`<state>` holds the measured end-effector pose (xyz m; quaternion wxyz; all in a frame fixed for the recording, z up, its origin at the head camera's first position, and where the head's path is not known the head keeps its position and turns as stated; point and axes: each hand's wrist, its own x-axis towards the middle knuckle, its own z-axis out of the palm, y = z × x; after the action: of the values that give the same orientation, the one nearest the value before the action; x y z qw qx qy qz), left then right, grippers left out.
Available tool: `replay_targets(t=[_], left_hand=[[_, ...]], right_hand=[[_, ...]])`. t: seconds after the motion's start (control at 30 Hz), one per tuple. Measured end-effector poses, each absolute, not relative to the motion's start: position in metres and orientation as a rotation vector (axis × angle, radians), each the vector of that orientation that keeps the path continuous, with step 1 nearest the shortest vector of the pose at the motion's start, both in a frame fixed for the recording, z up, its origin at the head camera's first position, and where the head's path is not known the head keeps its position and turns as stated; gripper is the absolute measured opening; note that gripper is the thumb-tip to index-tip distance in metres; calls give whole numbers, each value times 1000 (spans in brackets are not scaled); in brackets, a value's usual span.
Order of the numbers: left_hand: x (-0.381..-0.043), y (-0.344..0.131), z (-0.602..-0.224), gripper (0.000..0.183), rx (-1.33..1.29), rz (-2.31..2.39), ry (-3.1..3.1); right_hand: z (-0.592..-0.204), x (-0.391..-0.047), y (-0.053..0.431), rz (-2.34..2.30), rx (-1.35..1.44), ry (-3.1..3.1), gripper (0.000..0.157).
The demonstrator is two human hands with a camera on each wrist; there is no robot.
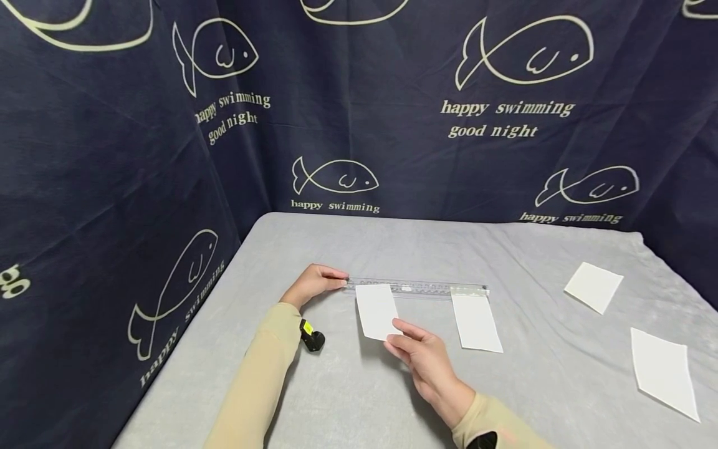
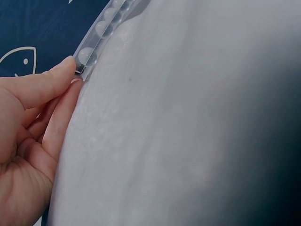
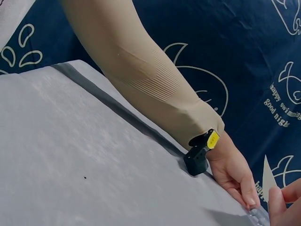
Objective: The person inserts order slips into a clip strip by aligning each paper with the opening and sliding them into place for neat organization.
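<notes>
A long, clear ticket rail [image 1: 415, 288] with a row of clear balls inside it runs left to right across the table. My left hand [image 1: 315, 284] pinches its left end between thumb and fingers, and the balls [image 2: 86, 55] show close up in the left wrist view. Lower right of there, my right hand [image 1: 423, 358] grips a white paper card [image 1: 377, 310] by its lower right corner. The card's top edge overlaps the rail in the head view; whether it is inside the rail I cannot tell. Another white card [image 1: 477, 321] hangs from the rail's right end.
Two loose white cards lie on the right side of the table, one farther back [image 1: 594, 287] and one nearer [image 1: 665, 373]. Grey cloth [image 1: 348, 405] covers the table. A dark blue fish-print curtain [image 1: 404, 162] encloses the back and sides. Each wrist carries a small black camera [image 1: 311, 337].
</notes>
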<state>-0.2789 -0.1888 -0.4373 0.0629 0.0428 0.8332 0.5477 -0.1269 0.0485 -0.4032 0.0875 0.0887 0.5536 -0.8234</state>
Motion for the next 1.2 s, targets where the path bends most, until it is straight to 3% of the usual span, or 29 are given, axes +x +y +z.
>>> replay_targets(t=[1.2], left_hand=[[-281,-192,-439,25,93,1738,2400]], right_hand=[[-412,-127,5,-2461,245,1559,48]])
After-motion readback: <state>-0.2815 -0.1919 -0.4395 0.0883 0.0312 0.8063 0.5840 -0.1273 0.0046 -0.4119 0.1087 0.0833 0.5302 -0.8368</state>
